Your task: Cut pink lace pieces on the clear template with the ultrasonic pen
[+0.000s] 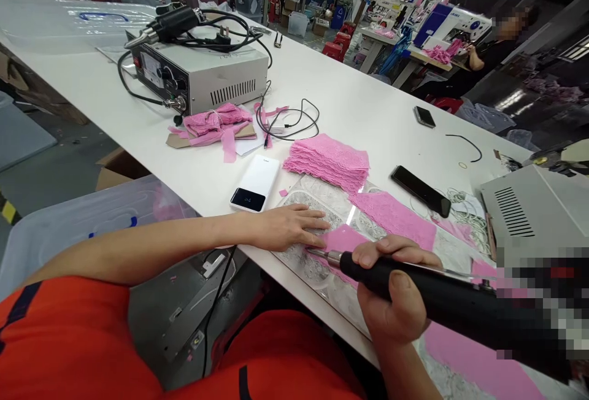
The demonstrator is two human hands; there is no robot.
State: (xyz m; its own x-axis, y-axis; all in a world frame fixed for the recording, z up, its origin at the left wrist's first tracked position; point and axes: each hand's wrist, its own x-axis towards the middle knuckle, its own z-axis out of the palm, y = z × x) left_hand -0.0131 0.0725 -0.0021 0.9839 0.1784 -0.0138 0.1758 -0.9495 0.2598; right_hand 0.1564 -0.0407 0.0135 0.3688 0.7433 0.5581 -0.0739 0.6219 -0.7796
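Observation:
My right hand (398, 292) grips a black handpiece (473, 302) with a tapered metal tip. That tip points left and meets the edge of a small pink fabric piece (345, 239). My left hand (288, 227) lies flat with fingers spread on a clear, patterned sheet (299, 268), its fingertips at the same pink piece. Behind my hands sits a stack of pink lace pieces (326, 161). Another pink lace piece (393, 216) lies flat to the right of the stack. A larger pink piece (473, 357) is partly hidden below my right forearm and the handpiece.
On the white table (359, 105) stand a grey control box (221, 75) with a second handpiece (170, 24) on top, a white power bank (256, 182), a black phone (419, 190) and a smaller phone (424, 116). Another vented box (534, 210) is at right. A person sits beyond.

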